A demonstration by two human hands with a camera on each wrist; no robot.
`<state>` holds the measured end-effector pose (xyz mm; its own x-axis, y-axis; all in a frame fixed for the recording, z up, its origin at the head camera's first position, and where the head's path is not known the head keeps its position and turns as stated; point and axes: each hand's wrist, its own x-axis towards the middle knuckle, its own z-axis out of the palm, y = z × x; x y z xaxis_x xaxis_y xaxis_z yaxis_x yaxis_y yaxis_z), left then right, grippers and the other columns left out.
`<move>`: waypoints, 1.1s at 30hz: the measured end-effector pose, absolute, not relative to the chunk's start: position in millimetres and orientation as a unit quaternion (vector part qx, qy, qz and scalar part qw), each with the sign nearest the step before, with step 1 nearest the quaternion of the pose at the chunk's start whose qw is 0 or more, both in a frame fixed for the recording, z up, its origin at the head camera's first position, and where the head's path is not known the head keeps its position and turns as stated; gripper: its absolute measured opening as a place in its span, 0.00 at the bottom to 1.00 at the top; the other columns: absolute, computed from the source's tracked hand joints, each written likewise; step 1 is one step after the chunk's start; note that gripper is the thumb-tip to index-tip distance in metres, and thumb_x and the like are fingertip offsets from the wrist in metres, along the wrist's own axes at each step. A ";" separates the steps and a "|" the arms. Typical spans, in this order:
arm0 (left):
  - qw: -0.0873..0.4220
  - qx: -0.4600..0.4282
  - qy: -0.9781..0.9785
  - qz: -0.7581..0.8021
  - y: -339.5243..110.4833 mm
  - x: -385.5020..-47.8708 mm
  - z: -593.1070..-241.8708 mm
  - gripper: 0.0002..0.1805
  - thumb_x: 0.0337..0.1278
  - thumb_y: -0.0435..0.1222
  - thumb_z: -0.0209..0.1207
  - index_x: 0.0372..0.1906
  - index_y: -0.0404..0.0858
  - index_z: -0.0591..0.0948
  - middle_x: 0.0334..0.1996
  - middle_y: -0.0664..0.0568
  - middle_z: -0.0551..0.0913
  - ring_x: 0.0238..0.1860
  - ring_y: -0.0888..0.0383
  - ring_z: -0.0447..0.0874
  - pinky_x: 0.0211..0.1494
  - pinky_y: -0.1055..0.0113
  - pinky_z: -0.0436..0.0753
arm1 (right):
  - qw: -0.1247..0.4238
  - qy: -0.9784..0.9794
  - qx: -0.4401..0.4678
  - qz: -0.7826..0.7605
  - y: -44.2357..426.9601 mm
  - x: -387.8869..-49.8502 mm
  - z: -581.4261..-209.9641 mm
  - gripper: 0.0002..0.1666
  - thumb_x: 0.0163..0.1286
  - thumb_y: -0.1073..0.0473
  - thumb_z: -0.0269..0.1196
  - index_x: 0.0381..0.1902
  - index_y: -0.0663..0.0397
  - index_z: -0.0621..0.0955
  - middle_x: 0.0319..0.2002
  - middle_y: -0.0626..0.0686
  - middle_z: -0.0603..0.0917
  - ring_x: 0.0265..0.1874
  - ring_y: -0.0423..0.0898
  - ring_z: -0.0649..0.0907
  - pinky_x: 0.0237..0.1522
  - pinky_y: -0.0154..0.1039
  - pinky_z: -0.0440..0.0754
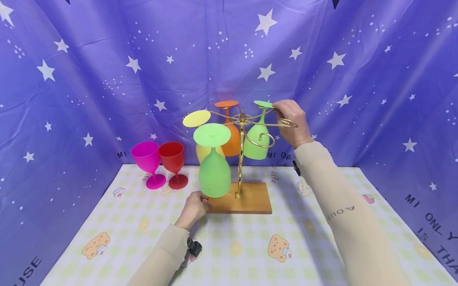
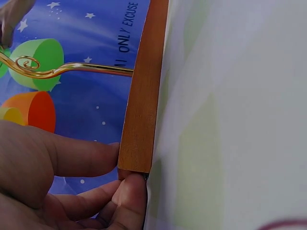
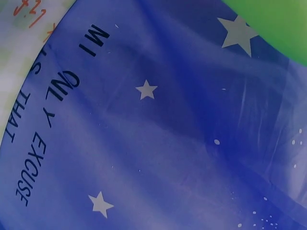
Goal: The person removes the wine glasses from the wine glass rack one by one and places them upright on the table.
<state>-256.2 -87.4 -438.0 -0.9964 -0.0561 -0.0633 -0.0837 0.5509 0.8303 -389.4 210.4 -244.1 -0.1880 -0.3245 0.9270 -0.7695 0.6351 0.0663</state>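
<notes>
A gold wire wine glass rack (image 1: 240,159) stands on a wooden base (image 1: 250,202). My left hand (image 1: 193,208) grips the left end of that base, thumb on top and fingers at the end edge in the left wrist view. At the back right of the rack, my right hand (image 1: 292,121) pinches the foot of a green goblet (image 1: 257,141) that is upside down; its fingertips are partly hidden. Other goblets hang upside down: a light green one (image 1: 214,174) in front, a yellow one (image 1: 196,118) behind it, and an orange one (image 1: 232,139) at the back.
A magenta goblet (image 1: 146,155) and a red goblet (image 1: 171,155) stand upright left of the rack. Curled wire hooks (image 1: 268,143) stick out at the rack's right. A checked cloth (image 1: 236,262) covers the table, and a blue star curtain (image 1: 214,51) hangs behind.
</notes>
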 end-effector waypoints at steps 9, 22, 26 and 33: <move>0.011 -0.039 0.883 0.467 -87.6 -256.1 -438.0 0.12 0.43 0.26 0.65 0.37 0.30 0.79 0.30 0.49 0.80 0.31 0.55 0.78 0.33 0.65 0.78 | 0.535 -0.728 0.361 0.230 212.0 -388.4 -245.6 0.09 0.64 0.74 0.55 0.35 0.64 0.82 0.33 0.57 0.84 0.37 0.55 0.81 0.46 0.46 0.77; 0.016 -0.038 0.883 0.467 -87.6 -256.5 -438.1 0.12 0.44 0.26 0.64 0.37 0.30 0.79 0.30 0.49 0.79 0.30 0.55 0.77 0.32 0.65 0.78 | 0.543 -0.736 0.349 0.206 220.0 -381.0 -245.9 0.09 0.66 0.72 0.54 0.36 0.65 0.82 0.35 0.60 0.85 0.38 0.57 0.82 0.46 0.49 0.79; 0.017 -0.041 0.884 0.466 -87.0 -256.4 -437.9 0.11 0.44 0.26 0.65 0.36 0.30 0.79 0.30 0.49 0.79 0.31 0.55 0.77 0.34 0.64 0.78 | 0.552 -0.724 0.347 0.223 221.1 -378.6 -245.6 0.09 0.67 0.72 0.55 0.36 0.63 0.83 0.37 0.58 0.86 0.38 0.56 0.84 0.45 0.49 0.80; 0.016 -0.042 0.884 0.465 -86.5 -256.2 -437.6 0.12 0.44 0.26 0.66 0.37 0.30 0.79 0.30 0.48 0.80 0.32 0.54 0.78 0.35 0.63 0.79 | 0.558 -0.717 0.347 0.233 222.3 -371.7 -240.7 0.08 0.67 0.70 0.59 0.36 0.62 0.85 0.39 0.58 0.87 0.40 0.57 0.85 0.48 0.47 0.81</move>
<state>-256.2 -86.5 -437.6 -0.9959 -0.0595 -0.0680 -0.0898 0.5648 0.8203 -371.7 222.3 -240.7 -0.1359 -0.2377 0.9618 -0.7573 0.6509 0.0539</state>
